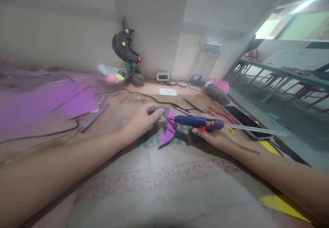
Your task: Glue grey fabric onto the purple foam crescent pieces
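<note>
My left hand [146, 118] pinches a crescent piece, grey at its upper end and purple below, above the cardboard-covered table. The purple part [169, 132] hangs down and curves to a point at lower left. In my right hand [205, 132] is a blue hot glue gun [197, 121], a long clear glue stick [254, 129] jutting from its back and a red light glowing underneath. The gun's nozzle points left and meets the crescent near its grey edge. My right fingers are partly hidden behind the gun.
Scissors [197, 105] with orange handles and a phone [246, 122] lie at right, by grey yarn [216, 92] and a water bottle [204, 65]. Purple sheets [79, 101] and a pen [92, 120] lie at left. A dark crescent ornament [120, 48] stands behind, near a small clock [162, 76].
</note>
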The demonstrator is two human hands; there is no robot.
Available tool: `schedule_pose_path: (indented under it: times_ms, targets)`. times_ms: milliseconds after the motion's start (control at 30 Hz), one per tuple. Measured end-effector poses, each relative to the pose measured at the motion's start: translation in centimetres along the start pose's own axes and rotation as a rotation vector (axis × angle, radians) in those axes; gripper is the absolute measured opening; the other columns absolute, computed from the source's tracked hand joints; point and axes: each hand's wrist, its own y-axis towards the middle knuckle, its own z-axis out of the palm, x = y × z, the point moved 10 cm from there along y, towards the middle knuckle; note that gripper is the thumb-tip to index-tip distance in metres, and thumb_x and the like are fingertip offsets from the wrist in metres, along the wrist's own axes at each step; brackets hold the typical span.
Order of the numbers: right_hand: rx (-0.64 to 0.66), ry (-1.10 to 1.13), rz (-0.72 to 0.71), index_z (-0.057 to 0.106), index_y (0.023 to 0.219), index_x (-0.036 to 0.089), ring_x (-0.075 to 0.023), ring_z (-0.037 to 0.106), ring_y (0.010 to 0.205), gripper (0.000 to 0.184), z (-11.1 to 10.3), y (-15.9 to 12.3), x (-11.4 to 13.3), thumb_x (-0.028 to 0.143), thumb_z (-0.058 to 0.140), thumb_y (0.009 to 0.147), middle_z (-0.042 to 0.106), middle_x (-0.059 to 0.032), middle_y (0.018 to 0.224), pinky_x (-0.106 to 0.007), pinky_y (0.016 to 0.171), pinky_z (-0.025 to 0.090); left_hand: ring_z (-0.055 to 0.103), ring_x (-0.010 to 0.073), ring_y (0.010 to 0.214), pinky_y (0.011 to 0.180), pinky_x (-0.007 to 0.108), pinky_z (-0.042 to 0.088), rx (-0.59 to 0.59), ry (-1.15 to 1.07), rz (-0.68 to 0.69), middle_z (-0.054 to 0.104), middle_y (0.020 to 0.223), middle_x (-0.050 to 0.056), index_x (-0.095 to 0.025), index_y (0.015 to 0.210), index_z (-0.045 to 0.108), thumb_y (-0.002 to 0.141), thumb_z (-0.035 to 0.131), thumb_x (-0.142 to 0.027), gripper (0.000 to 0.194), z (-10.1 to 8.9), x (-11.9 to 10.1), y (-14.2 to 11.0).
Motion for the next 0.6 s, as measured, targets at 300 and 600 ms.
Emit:
schedule_pose_path:
  times_ms: [300,600]
  targets:
    - [0.055,-0.027,0.034,0.054,0.073,0.023,-0.0206,0.062,0.067,0.022,0.1,0.1,0.5,0.043,0.06,0.076,0.063,-0.003,0.072,-0.032,0.06,0.053,0.055,0.0151,0.065,0.062,0.025,0.04,-0.003,0.013,0.007,0.063,0.068,-0.002,-0.019,0.072,0.055,0.085,0.052,-0.042,0.027,0.0,0.1,0.1]
    - [0.108,-0.089,0.001,0.058,0.077,0.024,-0.0225,0.064,0.07,0.014,0.2,0.1,1.3,0.038,0.059,0.08,0.065,-0.0036,0.074,-0.033,0.062,0.055,0.055,0.015,0.063,0.061,0.026,0.039,0.017,-0.002,0.002,0.063,0.066,-0.002,-0.019,0.07,0.055,0.085,0.051,-0.042,0.028,0.2,0.1,0.1]
